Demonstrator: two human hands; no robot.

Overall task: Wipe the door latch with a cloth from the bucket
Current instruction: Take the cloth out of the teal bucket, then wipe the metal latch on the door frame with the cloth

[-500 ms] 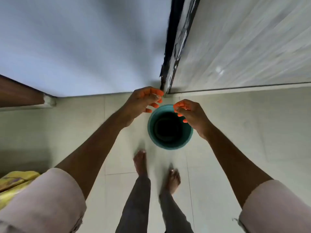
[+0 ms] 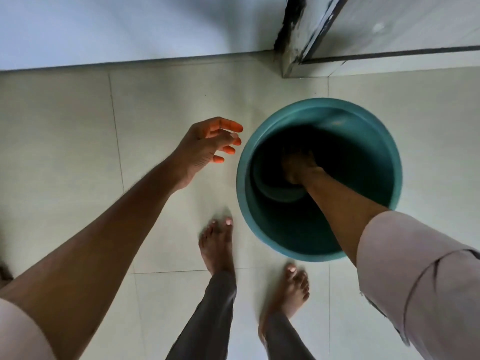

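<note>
Bucket: a round teal plastic bucket (image 2: 387, 157) stands upright on the pale tiled floor (image 2: 65, 126), just in front of the person's bare feet and near the lower corner of a worn grey door frame (image 2: 293, 48).
Cloth: not visible; the bucket's inside is dark, so I cannot tell what lies in it.
Right hand: the right hand (image 2: 298, 165) reaches down deep inside the bucket, the forearm crossing the near rim; in the shadow I cannot tell whether its fingers are open or closed on anything.
Left hand: the left hand (image 2: 207, 144) hovers outside the bucket, just beside its left rim and not touching it; its fingers (image 2: 228, 126) are spread and loosely curled, holding nothing.
Sleeves: pale pink rolled sleeves (image 2: 415, 268) cover both upper arms.
Legs: dark grey trousers (image 2: 207, 320) reach the ankles.
Wall: a plain light wall (image 2: 130, 27) meets the floor beyond the bucket.
</note>
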